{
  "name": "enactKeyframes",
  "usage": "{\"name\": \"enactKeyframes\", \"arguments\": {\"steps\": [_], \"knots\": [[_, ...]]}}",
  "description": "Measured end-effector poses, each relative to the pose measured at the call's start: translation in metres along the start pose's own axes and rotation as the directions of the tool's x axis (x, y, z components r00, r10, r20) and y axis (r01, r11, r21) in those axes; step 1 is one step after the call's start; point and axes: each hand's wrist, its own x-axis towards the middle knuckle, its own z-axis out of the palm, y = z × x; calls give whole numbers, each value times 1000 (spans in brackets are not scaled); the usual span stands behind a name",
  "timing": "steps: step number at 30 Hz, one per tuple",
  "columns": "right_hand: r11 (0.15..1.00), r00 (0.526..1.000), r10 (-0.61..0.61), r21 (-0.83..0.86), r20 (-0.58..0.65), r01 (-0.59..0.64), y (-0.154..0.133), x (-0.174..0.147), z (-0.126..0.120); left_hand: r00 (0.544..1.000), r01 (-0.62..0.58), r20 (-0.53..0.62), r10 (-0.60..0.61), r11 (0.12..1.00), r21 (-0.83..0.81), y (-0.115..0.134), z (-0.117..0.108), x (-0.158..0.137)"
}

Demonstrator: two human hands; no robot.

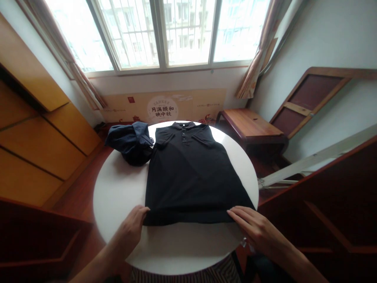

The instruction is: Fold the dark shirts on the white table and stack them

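Observation:
A black polo shirt [191, 177] lies front side up on a round white table [118, 196], its collar toward the window and both sleeves folded inward over the chest. My left hand [134, 224] pinches the left corner of the hem, fingers closed on the cloth. At the right end of the hem, my right hand [250, 222] grips the fabric with its fingers together and the thumb hidden. The hem edge bows slightly between the two hands. Beside the shirt's left shoulder sits a crumpled heap of dark blue and black clothing [131, 141].
A small wooden side table [250, 124] stands beyond the table on the right. Yellow cabinets [38, 145] line the left wall, and a barred window [165, 35] spans the back above a printed cardboard panel [118, 108]. Dark red wooden furniture [332, 212] borders the right.

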Motion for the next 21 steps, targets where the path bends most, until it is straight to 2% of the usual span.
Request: {"name": "enactKeyframes", "arguments": {"steps": [4,8,13,15,19,20,21], "knots": [[997,999,51,62,-11,-50,7,0,-8,997,74,36,-74,997,13,2,4,12],[989,996,94,117,11,-94,6,0,-10,988,122,107,-113,990,-73,5,6,24],[984,989,144,108,7,-144,2,-8,-8,961,242,171,-215,957,-156,2,-3,15],[987,989,143,69,23,-144,3,-14,-6,927,334,223,-301,934,-129,-2,-7,6],[986,988,152,-74,-5,-152,10,-26,1,783,554,381,-491,829,-70,-4,-8,-8],[981,987,160,-105,-32,-163,12,-30,3,772,569,395,-497,818,-82,-3,-8,-10],[975,983,173,-127,-62,-180,14,-33,4,782,564,388,-488,819,-105,-2,-8,-11]]}}
